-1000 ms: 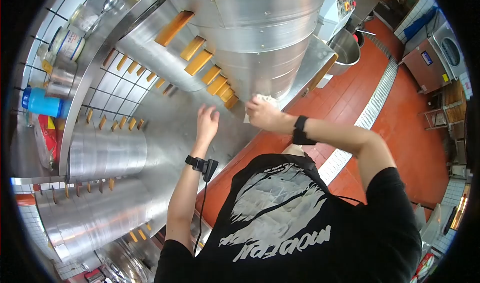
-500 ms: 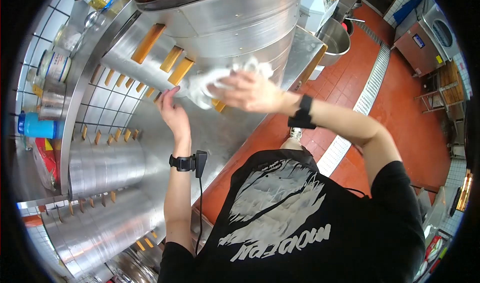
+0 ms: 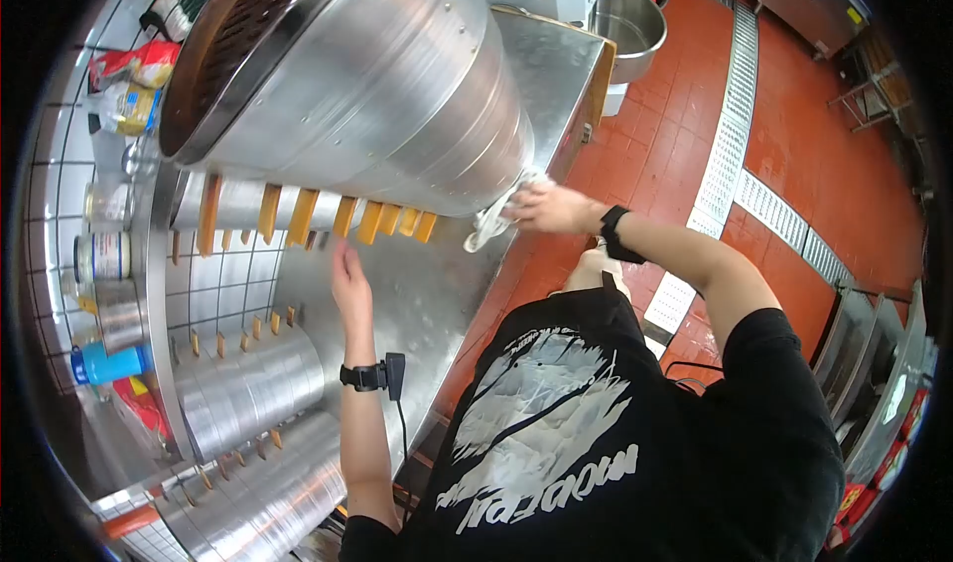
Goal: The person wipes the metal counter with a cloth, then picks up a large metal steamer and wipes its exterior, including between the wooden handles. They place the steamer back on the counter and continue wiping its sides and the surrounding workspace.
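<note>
A large tilted metal steamer drum (image 3: 387,85) with a dark slatted top fills the upper middle of the head view. Wooden handles (image 3: 303,216) stick out in a row along its lower side. My right hand (image 3: 548,208) is closed on a white cloth (image 3: 488,226), which hangs crumpled at the drum's lower right edge. My left hand (image 3: 349,282) reaches up with fingers stretched out, its fingertips right at one of the wooden handles. The metal worktop (image 3: 407,294) lies below both.
More metal drums (image 3: 253,388) with wooden handles stand at the lower left. A shelf holds jars, packets and a blue container (image 3: 107,363). On the right, a steel mixing bowl (image 3: 627,31) stands beyond the worktop; a drain grate (image 3: 730,115) crosses the red tiled floor.
My right hand has moved down and slightly right with the cloth, towards the drum's lower edge. More of the drum and its handles shows as the view has shifted. My left hand sits slightly lower.
</note>
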A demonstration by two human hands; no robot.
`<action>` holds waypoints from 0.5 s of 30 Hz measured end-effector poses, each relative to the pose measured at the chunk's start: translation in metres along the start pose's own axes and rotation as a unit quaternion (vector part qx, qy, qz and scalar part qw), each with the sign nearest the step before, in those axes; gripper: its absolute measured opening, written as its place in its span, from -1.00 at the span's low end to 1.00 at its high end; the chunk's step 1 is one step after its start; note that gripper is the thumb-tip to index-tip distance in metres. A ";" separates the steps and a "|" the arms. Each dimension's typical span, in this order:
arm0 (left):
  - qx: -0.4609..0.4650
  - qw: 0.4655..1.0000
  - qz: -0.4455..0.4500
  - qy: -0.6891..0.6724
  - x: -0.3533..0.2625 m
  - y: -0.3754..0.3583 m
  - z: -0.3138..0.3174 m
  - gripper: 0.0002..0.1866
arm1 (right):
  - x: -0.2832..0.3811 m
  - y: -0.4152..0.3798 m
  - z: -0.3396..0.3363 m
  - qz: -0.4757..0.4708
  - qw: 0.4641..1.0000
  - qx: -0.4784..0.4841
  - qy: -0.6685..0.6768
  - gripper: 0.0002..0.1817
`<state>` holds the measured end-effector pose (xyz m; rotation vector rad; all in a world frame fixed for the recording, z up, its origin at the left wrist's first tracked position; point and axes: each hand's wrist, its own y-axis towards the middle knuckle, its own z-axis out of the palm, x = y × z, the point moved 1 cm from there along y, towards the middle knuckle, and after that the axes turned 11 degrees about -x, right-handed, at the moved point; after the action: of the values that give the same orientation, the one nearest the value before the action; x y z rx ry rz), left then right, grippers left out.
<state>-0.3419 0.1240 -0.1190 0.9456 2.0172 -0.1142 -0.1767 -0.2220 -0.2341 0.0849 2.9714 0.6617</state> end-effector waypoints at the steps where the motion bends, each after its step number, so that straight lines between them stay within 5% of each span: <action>1: 0.035 0.998 -0.056 -0.017 0.011 -0.004 -0.003 -0.56 | -0.015 -0.014 -0.008 0.021 0.999 -0.021 0.017 -0.63; 4: 0.126 0.982 -0.102 0.095 0.029 -0.020 -0.017 -0.57 | -0.059 -0.058 -0.010 0.181 0.983 0.000 0.002 -0.70; 6: 0.120 0.963 -0.222 0.100 0.043 -0.039 -0.019 -0.59 | -0.100 -0.077 -0.006 0.518 0.847 0.040 0.113 -0.74; 8: 0.080 0.940 -0.323 0.069 0.061 -0.063 -0.019 -0.60 | -0.134 -0.081 -0.016 0.712 0.658 0.064 0.234 -0.75; 11: 0.075 0.958 -0.248 0.123 0.077 -0.083 -0.017 -0.61 | -0.172 -0.077 -0.041 0.763 0.581 -0.170 0.225 -0.55; 12: 0.100 0.956 -0.273 0.036 0.077 -0.086 -0.015 -0.60 | -0.186 -0.079 -0.044 0.770 0.547 -0.245 0.218 -0.48; 14: 0.123 0.945 -0.298 -0.047 0.062 -0.082 -0.008 -0.57 | -0.218 -0.068 -0.015 0.718 0.564 -0.293 0.284 -0.41; 15: 0.118 0.943 -0.296 -0.092 0.041 -0.075 -0.003 -0.54 | -0.224 -0.050 -0.010 0.700 0.502 -0.321 0.393 -0.39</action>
<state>-0.4066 0.0956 -0.1674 0.4135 2.0770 -0.7591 0.0428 -0.2880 -0.2283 2.8879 2.0312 2.2616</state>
